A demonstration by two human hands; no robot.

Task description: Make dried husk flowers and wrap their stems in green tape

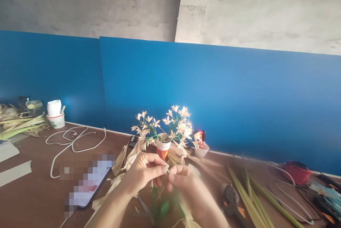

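My left hand point(145, 173) and my right hand point(186, 181) meet over the brown table point(39, 192), fingers pinched together on a thin green stem point(167, 168) that runs down between them. Pale dried leaf strips hang below my hands, blurred. Just behind my fingers stands a paper cup point(162, 148) holding several small cream flowers point(170, 123) on green stems, ringed by dried husk pieces point(128, 158).
A phone point(89, 181) lies left of my arm beside a white cable point(71, 141). White cups point(55, 114) and dried leaves point(18, 123) sit far left. Green leaf strips point(253, 199), pliers point(231, 199), a red object point(297, 173) and wires lie right. A blue wall panel point(213, 96) backs the table.
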